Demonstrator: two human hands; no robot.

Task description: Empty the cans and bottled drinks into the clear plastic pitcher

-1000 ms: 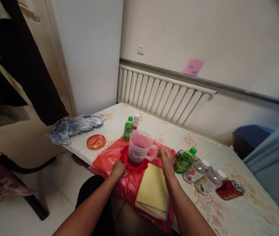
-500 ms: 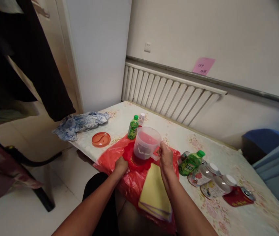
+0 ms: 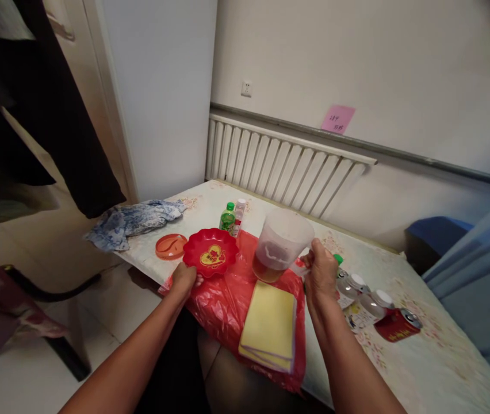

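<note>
My left hand [image 3: 186,280] is closed on the near rim of a red scalloped plate [image 3: 204,241] with a yellow heart print. My right hand [image 3: 321,265] grips the handle of a translucent plastic jug [image 3: 282,238], which has some brown liquid at its bottom and leans slightly. Beneath both lies a red plastic bag [image 3: 223,302] spread at the table's edge. Folded yellow cloths [image 3: 270,322] rest on the bag, below the jug. An orange round lid [image 3: 171,246] is left of the plate.
Behind the plate stand a green bottle [image 3: 227,219] and a clear bottle [image 3: 239,213]. White-capped bottles [image 3: 368,310] and a red can [image 3: 398,324] lie at the right. A blue patterned cloth [image 3: 135,223] lies at the table's left end.
The plate has moved left with my left hand, out from under the jug. My right hand has carried the jug to the right, and the view has shifted slightly.
</note>
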